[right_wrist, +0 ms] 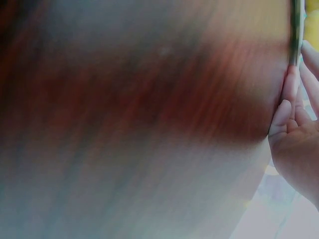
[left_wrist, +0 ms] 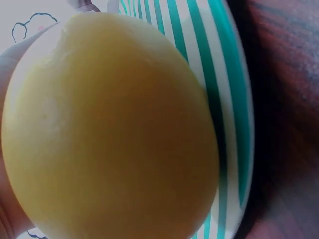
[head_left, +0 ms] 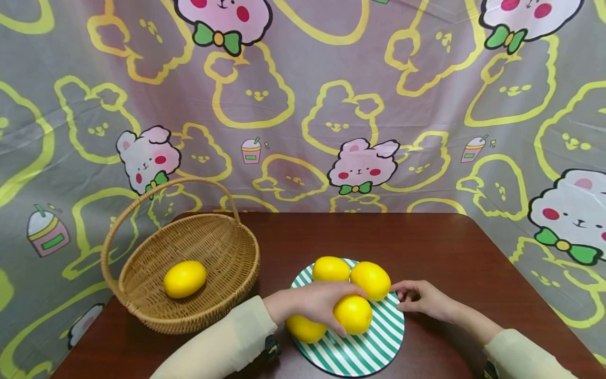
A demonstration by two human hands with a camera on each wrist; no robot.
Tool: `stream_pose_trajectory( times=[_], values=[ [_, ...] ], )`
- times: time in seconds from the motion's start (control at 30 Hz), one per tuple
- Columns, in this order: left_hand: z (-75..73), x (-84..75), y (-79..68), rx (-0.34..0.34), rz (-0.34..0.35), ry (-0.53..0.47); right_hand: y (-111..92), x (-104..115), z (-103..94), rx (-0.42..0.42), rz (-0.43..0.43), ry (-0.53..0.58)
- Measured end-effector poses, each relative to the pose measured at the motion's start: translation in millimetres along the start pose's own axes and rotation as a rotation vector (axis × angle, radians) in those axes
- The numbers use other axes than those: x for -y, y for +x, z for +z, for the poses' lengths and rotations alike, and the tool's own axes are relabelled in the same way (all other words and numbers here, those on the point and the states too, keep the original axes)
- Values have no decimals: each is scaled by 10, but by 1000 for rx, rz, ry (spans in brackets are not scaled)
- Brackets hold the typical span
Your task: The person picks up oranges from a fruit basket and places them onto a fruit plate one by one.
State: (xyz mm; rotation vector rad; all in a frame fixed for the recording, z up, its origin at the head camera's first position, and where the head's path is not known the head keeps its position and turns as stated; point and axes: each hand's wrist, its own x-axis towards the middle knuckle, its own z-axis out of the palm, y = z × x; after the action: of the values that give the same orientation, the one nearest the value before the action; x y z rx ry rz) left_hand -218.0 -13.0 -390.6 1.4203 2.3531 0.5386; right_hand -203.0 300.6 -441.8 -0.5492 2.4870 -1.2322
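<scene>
On the green-and-white striped plate (head_left: 379,342) lie several yellow lemons. My left hand (head_left: 314,304) reaches over the plate from the left, and its thumb and fingers grip the front lemon (head_left: 354,315). Under that hand is another lemon (head_left: 305,329), partly covered by it. Two more, a back lemon (head_left: 330,269) and a right lemon (head_left: 371,281), sit beyond the fingers. A lemon (left_wrist: 109,129) fills most of the left wrist view, close to the camera. My right hand (head_left: 428,301) pinches the plate's right rim, its fingers at the edge in the right wrist view.
A wicker basket (head_left: 227,252) with a tall arched handle stands on the left, tilted toward me, with one lemon (head_left: 185,279) inside. The dark brown table (head_left: 426,237) ends at a cartoon-printed curtain (head_left: 303,105) behind and at the sides.
</scene>
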Motion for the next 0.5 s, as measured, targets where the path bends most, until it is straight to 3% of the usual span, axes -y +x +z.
stream_pose_trajectory(
  times=[0.5],
  values=[
    [-8,-14,-14,-12,-6,30,13,-36,-2,-2,-6,-1]
  ],
)
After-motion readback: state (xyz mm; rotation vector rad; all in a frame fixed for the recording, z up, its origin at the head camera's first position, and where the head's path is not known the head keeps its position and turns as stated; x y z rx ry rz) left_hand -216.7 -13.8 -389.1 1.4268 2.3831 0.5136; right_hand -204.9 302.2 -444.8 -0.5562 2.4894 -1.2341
